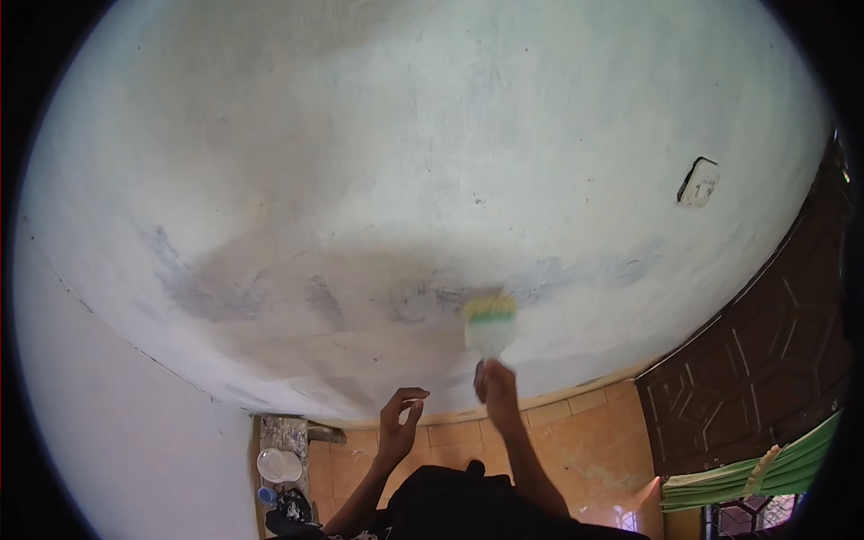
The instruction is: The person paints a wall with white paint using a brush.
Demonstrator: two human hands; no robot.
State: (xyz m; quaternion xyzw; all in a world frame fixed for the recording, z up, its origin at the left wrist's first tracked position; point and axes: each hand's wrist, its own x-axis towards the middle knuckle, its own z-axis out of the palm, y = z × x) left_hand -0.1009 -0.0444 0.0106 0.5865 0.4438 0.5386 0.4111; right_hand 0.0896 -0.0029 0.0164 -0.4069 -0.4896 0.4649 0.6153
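Observation:
My right hand (498,387) is closed around the handle of a wide paintbrush (490,326). Its broad pale head carries a green band and a yellowish end, slightly blurred, and overlaps the lower part of the white wall (504,162) in this view. Grey, rough patches run across the wall on both sides of the brush. Lower and to the left, my left hand (400,418) is raised in front of the wall, fingers loosely curved, thumb apart from them and nothing between.
On the left, a worn wooden bench (283,429) bears white round containers (279,465), a blue cup (267,496) and a dark bundle (290,515). A wall switch (698,183) sits upper right. A dark carved door (747,360) and green curtain (747,477) flank the tiled floor (585,441).

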